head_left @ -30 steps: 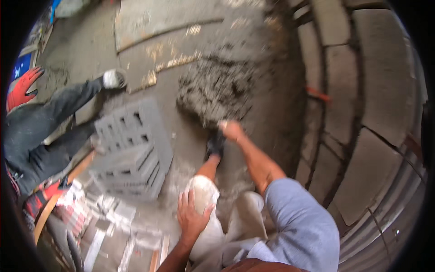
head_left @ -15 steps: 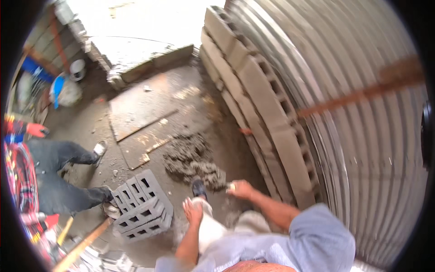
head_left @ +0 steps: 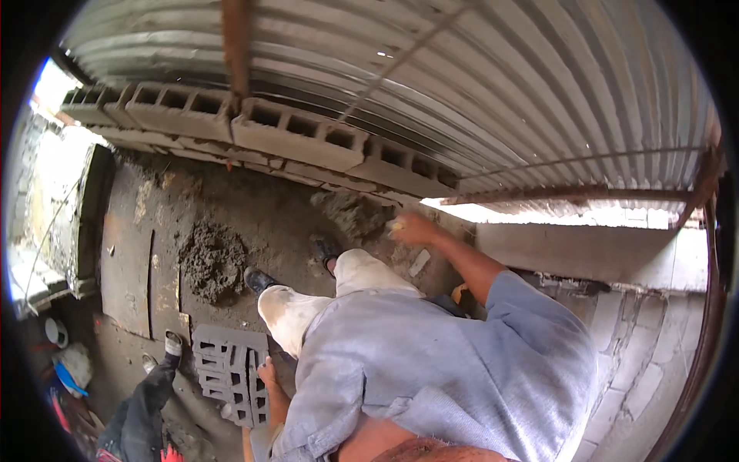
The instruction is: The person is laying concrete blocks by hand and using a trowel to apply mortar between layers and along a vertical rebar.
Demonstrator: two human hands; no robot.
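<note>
Clenched the fingers [head_left: 401, 223] of the right hand [head_left: 417, 230], right of centre. Faced corrugated sheeting [head_left: 493, 92] across the far side, then a long row of hollow blocks [head_left: 300, 145] at its foot, stretching left. Shared the near left with a person in dark trousers [head_left: 146, 408]. Had the left hand [head_left: 266, 372] at the right edge of a grey block stack [head_left: 231, 366]; could not tell grip from touch there. Stood beside a mortar heap [head_left: 212, 262] on the left, with a smaller heap [head_left: 350, 214] farther right, near the right hand. Gripped a pale handle [head_left: 395, 226] in those clenched fingers, its other end unclear.
</note>
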